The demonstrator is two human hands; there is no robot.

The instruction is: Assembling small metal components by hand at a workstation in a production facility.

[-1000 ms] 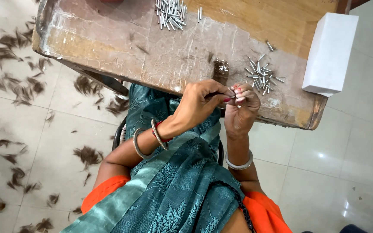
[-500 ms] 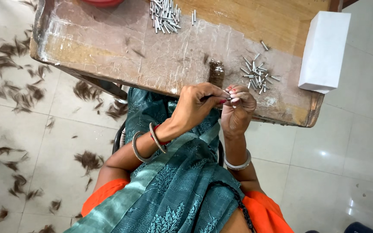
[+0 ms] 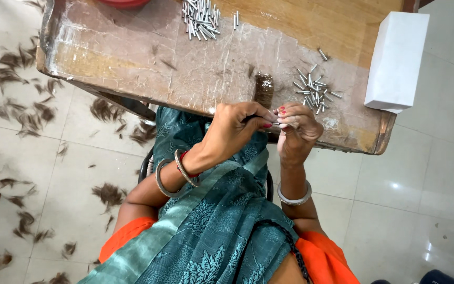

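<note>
My left hand (image 3: 235,129) and my right hand (image 3: 296,129) meet at the near edge of a worn wooden table (image 3: 132,63). Both pinch a small metal tube (image 3: 277,125) between their fingertips, and a dark tuft shows at the left hand's fingers. Just beyond the hands lies a small bundle of dark hair (image 3: 263,89) on the table. A loose pile of short metal tubes (image 3: 313,89) lies right of it, close to my right hand.
A larger heap of metal tubes (image 3: 200,18) lies at the table's far side. A white box (image 3: 396,60) stands at the right end. A red bowl's rim (image 3: 124,2) shows at the top. Clumps of dark hair (image 3: 19,79) litter the tiled floor.
Both hands stay together at the table edge, with only small finger movements on the tube. The view has shifted slightly.
</note>
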